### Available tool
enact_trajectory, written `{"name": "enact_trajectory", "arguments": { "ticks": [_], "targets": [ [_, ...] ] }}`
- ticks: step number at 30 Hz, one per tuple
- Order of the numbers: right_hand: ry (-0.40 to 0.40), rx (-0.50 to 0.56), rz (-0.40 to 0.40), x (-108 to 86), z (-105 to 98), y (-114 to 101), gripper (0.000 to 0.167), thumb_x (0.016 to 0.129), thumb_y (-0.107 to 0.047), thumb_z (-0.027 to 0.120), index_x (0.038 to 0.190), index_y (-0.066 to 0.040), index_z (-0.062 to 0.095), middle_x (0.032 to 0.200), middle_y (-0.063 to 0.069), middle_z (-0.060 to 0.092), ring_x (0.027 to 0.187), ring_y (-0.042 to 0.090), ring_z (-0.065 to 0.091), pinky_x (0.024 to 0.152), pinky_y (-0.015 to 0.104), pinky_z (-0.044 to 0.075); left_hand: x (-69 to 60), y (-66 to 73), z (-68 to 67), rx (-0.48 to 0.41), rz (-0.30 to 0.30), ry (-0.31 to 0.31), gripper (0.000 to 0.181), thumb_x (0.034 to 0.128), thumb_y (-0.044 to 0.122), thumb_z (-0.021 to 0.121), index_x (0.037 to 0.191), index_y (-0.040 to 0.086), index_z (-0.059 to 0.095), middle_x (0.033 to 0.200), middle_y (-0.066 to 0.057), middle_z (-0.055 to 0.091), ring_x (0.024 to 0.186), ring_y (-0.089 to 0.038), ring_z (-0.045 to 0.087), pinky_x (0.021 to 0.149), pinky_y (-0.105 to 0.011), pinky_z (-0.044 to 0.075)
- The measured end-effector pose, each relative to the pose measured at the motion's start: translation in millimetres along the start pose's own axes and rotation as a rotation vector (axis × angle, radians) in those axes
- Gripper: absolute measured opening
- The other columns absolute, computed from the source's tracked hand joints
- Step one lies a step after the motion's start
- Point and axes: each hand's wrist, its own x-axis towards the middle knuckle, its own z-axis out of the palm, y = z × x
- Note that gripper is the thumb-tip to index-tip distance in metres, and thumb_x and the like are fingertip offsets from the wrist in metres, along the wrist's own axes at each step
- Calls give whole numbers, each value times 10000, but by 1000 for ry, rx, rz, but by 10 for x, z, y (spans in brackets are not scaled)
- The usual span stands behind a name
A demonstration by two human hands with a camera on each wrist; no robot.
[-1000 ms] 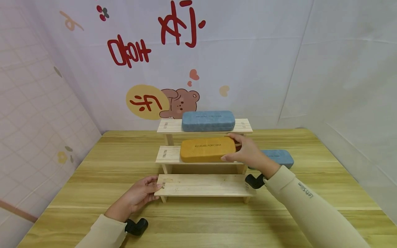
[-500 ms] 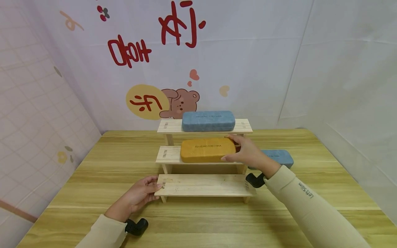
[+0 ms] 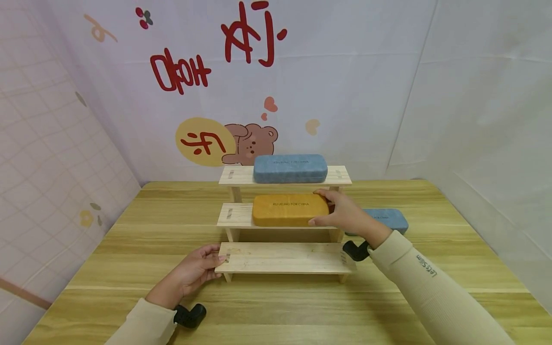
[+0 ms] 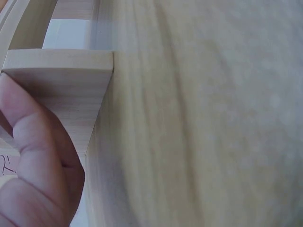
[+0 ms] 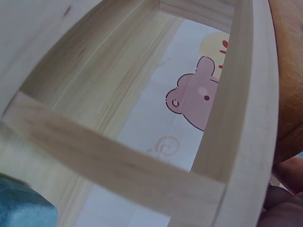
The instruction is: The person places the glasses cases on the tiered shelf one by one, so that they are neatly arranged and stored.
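Note:
A three-tier wooden display rack [image 3: 280, 258] stands on the table. On its middle shelf sits a yellow glasses case [image 3: 286, 211] with dark lettering on top. My right hand [image 3: 345, 213] holds the case by its right end, thumb at the front and fingers behind. In the right wrist view the yellow case [image 5: 291, 71] shows only at the right edge. My left hand [image 3: 198, 268] grips the left end of the lowest shelf, thumb on top. Its fingers are partly hidden below the board; the left wrist view shows my hand [image 4: 38, 161] against the rack's end.
A blue glasses case [image 3: 290, 168] lies on the top shelf. Another blue case [image 3: 392, 220] rests on the table right of the rack, partly behind my right wrist. A printed cloth wall [image 3: 345, 96] rises behind the wood-grain table [image 3: 172, 206].
The yellow case has settled flatter onto the middle shelf, its rear edge coming down and its body shifting slightly right with my right hand. My left hand has stayed in place.

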Motion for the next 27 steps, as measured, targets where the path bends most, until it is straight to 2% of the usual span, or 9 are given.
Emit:
{"name": "enact_trajectory", "arguments": {
  "ticks": [8, 13, 16, 20, 27],
  "targets": [
    [-10, -11, -24, -14, -11, 4, 864, 835, -298, 770, 1485, 23, 299, 1275, 207, 526, 1129, 368, 563, 903, 456, 494, -4, 3, -2, -1, -1, -3, 614, 982, 94, 544, 1422, -162, 200, 1065, -34, 583, 873, -99, 607, 704, -233, 510],
    [-12, 7, -41, -52, -38, 30, 860, 846, -342, 752, 1495, -9, 298, 1412, 236, 412, 1249, 420, 457, 989, 517, 424, -5, 6, 8, -5, -8, 6, 630, 979, 92, 547, 1429, -160, 185, 1070, -41, 572, 869, -98, 603, 703, -235, 511],
    [4, 12, -65, -91, -66, 53, 834, 849, -343, 748, 1490, -20, 322, 1456, 226, 374, 1281, 405, 416, 987, 522, 414, -4, 7, 13, -7, -12, 10, 636, 980, 86, 542, 1432, -161, 170, 1071, -44, 563, 866, -96, 599, 701, -231, 511],
    [38, 26, -92, -165, -110, 82, 793, 849, -311, 753, 1478, -34, 357, 1439, 191, 413, 1264, 357, 426, 956, 500, 431, 0, 9, 17, -11, -13, 14, 635, 979, 82, 543, 1430, -165, 171, 1065, -46, 562, 860, -95, 598, 696, -227, 512],
    [120, 13, -155, -339, -203, 207, 682, 886, -234, 718, 1467, -87, 394, 1434, 158, 438, 1270, 346, 435, 985, 519, 399, 2, 11, 18, -15, -21, 17, 643, 979, 86, 546, 1434, -162, 165, 1073, -47, 559, 861, -97, 600, 697, -231, 512]
  ]
}}
